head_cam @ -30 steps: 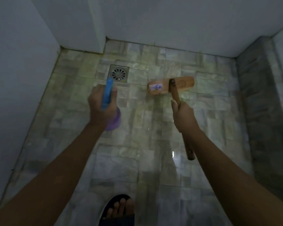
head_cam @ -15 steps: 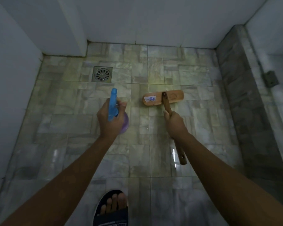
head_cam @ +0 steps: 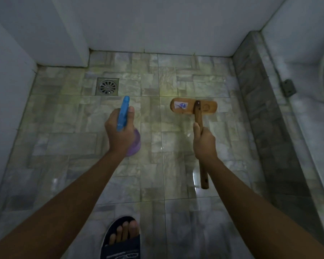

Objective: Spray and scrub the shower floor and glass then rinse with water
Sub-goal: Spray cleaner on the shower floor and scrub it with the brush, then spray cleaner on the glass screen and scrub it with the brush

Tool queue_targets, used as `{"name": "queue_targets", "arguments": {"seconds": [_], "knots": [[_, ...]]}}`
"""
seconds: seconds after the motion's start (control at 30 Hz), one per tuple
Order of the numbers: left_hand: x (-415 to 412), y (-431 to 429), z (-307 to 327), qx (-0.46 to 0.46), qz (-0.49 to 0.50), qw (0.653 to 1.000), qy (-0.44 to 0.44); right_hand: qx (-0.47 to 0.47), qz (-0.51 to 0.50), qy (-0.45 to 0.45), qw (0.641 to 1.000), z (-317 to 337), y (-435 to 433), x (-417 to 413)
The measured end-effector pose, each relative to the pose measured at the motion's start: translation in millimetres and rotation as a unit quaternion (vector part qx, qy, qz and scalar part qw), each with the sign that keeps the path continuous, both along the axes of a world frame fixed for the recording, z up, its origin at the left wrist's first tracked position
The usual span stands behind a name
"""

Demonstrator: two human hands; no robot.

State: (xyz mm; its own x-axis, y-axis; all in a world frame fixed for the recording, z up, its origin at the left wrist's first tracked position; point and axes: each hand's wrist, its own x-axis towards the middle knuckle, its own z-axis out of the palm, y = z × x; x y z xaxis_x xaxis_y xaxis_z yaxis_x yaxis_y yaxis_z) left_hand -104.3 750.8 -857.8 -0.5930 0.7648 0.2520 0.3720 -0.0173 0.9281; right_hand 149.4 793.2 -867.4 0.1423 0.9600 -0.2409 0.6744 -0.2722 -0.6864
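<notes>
Clenching spray bottle (head_cam: 123, 113) in left fingers (head_cam: 131, 110), right fingers (head_cam: 195, 128) grasping brush handle (head_cam: 199, 116), drain (head_cam: 107, 86) ahead, sandalled foot (head_cam: 123, 234) below

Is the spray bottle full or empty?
Cannot tell. The left hand wraps the spray bottle; only a purple sliver of its body shows, no liquid line.
</notes>
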Motion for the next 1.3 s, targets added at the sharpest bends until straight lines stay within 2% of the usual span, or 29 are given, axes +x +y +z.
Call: {"name": "queue_targets", "arguments": {"seconds": [0.07, 0.1, 0.23, 0.3, 0.4, 0.5, 0.63, 0.77, 0.9, 1.07, 1.17, 1.3], "knots": [[6, 6, 5, -0.003, -0.013, 1.000, 0.000, 0.046, -0.006, 0.008, 0.999, 1, -6, 2], [8, 7, 8, -0.002, -0.020, 1.000, 0.000, 0.038, -0.003, 0.008, 0.999, 0, -11, 1], [13, 14, 35, -0.017, -0.054, 0.998, 0.014, -0.137, 0.007, 0.008, 0.991, 0, -13, 1], [12, 15, 63, -0.032, -0.061, 0.997, 0.019, -0.172, -0.013, 0.065, 0.983, 24, -14, -5], [12, 14, 118, -0.060, -0.078, 0.995, 0.027, -0.215, -0.069, 0.230, 0.947, 81, -25, -13], [13, 14, 174, -0.073, -0.096, 0.992, 0.035, -0.287, -0.119, 0.412, 0.857, 134, -32, -15], [23, 21, 268, -0.097, -0.132, 0.986, 0.041, -0.401, -0.110, 0.602, 0.682, 227, -29, -1], [40, 30, 389, -0.104, -0.156, 0.981, 0.044, -0.423, -0.062, 0.738, 0.522, 350, -27, 17], [58, 39, 518, -0.086, -0.186, 0.978, 0.044, -0.384, -0.003, 0.817, 0.430, 487, -20, 30], [95, 54, 701, -0.011, -0.229, 0.972, 0.061, -0.296, 0.063, 0.849, 0.433, 676, -5, 51], [114, 60, 805, 0.042, -0.245, 0.967, 0.054, -0.214, 0.055, 0.823, 0.524, 790, -2, 65], [145, 65, 947, 0.124, -0.263, 0.957, 0.009, -0.026, -0.032, 0.725, 0.688, 955, -17, 87]]}}
